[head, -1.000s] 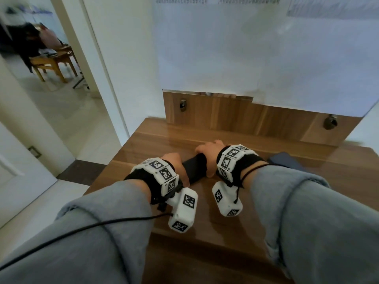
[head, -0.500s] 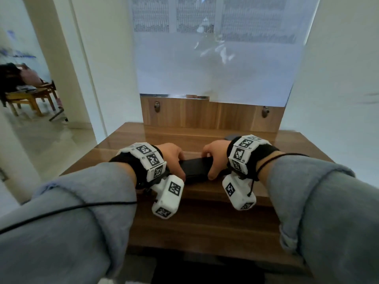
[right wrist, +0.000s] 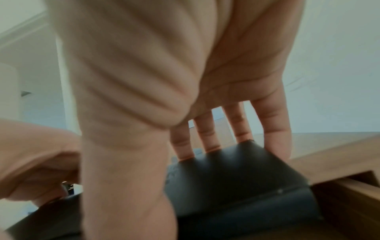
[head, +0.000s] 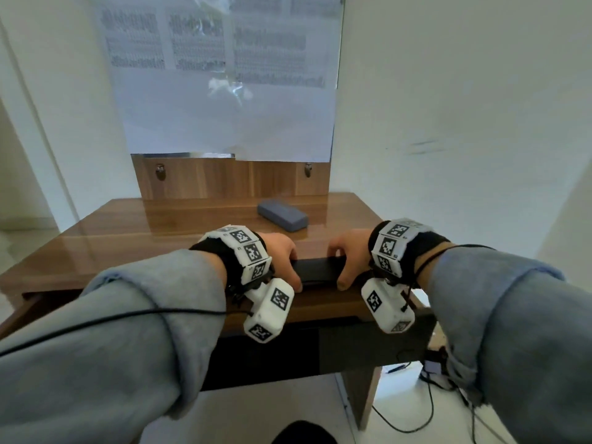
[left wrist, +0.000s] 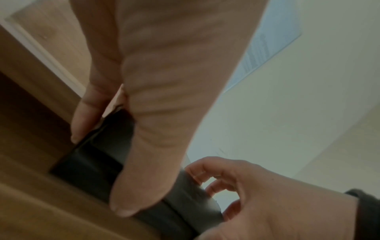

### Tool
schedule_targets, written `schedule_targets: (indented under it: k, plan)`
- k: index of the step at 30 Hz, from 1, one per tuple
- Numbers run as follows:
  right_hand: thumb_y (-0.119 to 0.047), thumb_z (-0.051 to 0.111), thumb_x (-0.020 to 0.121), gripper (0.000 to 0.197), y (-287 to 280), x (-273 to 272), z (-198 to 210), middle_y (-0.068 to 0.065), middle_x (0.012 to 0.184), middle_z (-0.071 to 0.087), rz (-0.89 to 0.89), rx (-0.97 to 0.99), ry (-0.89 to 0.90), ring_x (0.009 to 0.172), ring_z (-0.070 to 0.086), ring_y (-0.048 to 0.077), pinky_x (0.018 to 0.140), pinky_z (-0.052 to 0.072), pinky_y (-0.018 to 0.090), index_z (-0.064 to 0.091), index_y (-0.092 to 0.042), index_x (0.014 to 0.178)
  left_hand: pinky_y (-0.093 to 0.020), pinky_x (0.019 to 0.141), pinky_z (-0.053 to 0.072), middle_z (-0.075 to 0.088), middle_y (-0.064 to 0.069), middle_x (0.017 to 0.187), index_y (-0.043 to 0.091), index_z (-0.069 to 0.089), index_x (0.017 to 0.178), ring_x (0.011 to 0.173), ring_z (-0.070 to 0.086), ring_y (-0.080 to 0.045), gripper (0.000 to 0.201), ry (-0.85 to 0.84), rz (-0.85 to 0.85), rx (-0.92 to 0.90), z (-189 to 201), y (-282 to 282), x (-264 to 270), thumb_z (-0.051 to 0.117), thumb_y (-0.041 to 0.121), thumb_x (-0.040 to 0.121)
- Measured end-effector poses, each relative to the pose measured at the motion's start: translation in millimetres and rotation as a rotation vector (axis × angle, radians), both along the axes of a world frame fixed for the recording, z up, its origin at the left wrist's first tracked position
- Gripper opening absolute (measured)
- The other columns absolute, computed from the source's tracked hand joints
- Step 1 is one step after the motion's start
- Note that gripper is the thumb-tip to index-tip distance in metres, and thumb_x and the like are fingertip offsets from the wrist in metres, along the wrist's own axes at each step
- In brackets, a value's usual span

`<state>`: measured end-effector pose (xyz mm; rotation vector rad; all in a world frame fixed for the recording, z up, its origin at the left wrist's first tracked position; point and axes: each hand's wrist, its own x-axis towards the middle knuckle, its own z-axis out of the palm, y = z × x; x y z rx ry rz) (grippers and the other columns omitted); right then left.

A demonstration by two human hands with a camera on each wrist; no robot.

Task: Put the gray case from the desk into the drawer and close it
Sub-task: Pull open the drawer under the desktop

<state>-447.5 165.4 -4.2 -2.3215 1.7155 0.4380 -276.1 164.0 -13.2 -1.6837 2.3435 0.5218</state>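
Fingers of the left hand and right hand were curled tight round the gray case at the 6 o'clock edge of the desk, by the open drawer, so lowering it inside looked like the next job.

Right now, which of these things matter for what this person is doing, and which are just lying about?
Part of the job:
- dark gray case, held at the desk's front edge
- left hand and right hand, gripping its ends
- drawer just below

Just lying about:
- bluish case at the back of the desk
- paper sheets on the wall
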Motion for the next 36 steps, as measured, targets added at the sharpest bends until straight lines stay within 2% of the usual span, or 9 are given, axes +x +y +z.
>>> schedule_targets:
  k: [6,8,12,14,17,25,27,31,36]
  plan:
    - [-0.037,0.080,0.071,0.085,10,-39,-19,0.003,0.142,0.049,-0.075,-0.005,-0.091,0.127,0.050,0.024,0.102,0.043,0.035,0.039,-0.019,0.143,-0.038,0.087,0.054,0.071,-0.008,0.114,0.010,0.069,0.115,0.086,0.061,-0.019,0.059,-0.078,-0.059,-0.008,-15,-10,-35,0.075,0.050,0.071]
    - [-0.043,0.079,0.071,0.087,13,-48,-27,0.006,0.137,0.053,-0.107,-0.013,-0.082,0.118,0.055,0.025,0.094,0.047,0.036,0.038,-0.015,0.142,-0.034,0.078,0.052,0.071,-0.005,0.104,0.009,0.071,0.112,0.083,0.060,-0.018,0.057,-0.092,-0.054,0.030,-20,-14,-40,0.075,0.049,0.072]
    - [-0.049,0.070,0.078,0.048,20,-55,-39,0.001,0.073,0.058,-0.164,0.073,-0.002,0.057,0.053,0.013,0.048,0.043,0.023,0.058,-0.009,0.102,-0.025,0.061,0.043,0.060,-0.004,0.090,0.002,0.069,0.102,0.075,0.052,-0.017,0.052,-0.135,-0.048,0.100,-32,-19,-41,0.073,0.047,0.075]
    - [-0.048,0.068,0.081,0.039,20,-57,-44,0.000,0.062,0.054,-0.151,0.119,0.037,0.051,0.050,0.013,0.049,0.042,0.023,0.056,-0.012,0.072,-0.022,0.053,0.038,0.057,-0.005,0.088,0.008,0.063,0.092,0.067,0.048,-0.015,0.042,-0.150,-0.038,0.127,-38,-21,-39,0.073,0.046,0.077]
    - [-0.045,0.065,0.084,0.040,17,-57,-45,-0.001,0.060,0.055,-0.136,0.162,0.055,0.054,0.051,0.014,0.058,0.045,0.026,0.053,-0.014,0.062,-0.023,0.054,0.040,0.058,-0.005,0.085,0.008,0.065,0.090,0.066,0.049,-0.015,0.040,-0.149,-0.026,0.145,-43,-24,-39,0.073,0.045,0.077]
    - [-0.045,0.062,0.087,0.035,0,-60,-44,-0.008,0.040,0.061,-0.169,0.316,0.029,0.056,0.055,0.011,0.052,0.046,0.019,0.062,-0.012,0.074,-0.029,0.063,0.050,0.067,-0.014,0.123,0.006,0.061,0.124,0.079,0.060,-0.021,0.066,-0.100,-0.040,0.127,-61,-30,-51,0.073,0.049,0.075]
    - [-0.043,0.063,0.087,0.036,-7,-63,-42,-0.005,0.050,0.067,-0.186,0.280,-0.002,0.058,0.057,0.013,0.053,0.046,0.020,0.066,-0.007,0.086,-0.033,0.073,0.054,0.067,-0.012,0.122,0.008,0.060,0.124,0.088,0.064,-0.023,0.066,-0.117,-0.051,0.114,-68,-34,-56,0.072,0.050,0.075]
    - [-0.040,0.066,0.085,0.044,-25,-65,-49,0.015,0.107,0.073,-0.203,0.217,-0.039,0.077,0.062,0.021,0.061,0.049,0.027,0.068,0.000,0.106,-0.039,0.089,0.054,0.065,-0.005,0.116,0.011,0.056,0.125,0.101,0.064,-0.025,0.067,-0.127,-0.069,0.072,-84,-48,-65,0.072,0.051,0.074]
    - [-0.036,0.066,0.086,0.036,-48,-63,-66,0.009,0.087,0.071,-0.210,0.196,-0.079,0.069,0.060,0.019,0.054,0.048,0.025,0.071,-0.003,0.098,-0.040,0.086,0.056,0.068,-0.006,0.113,0.012,0.058,0.119,0.100,0.067,-0.026,0.059,-0.109,-0.094,0.063,-104,-62,-82,0.073,0.046,0.074]
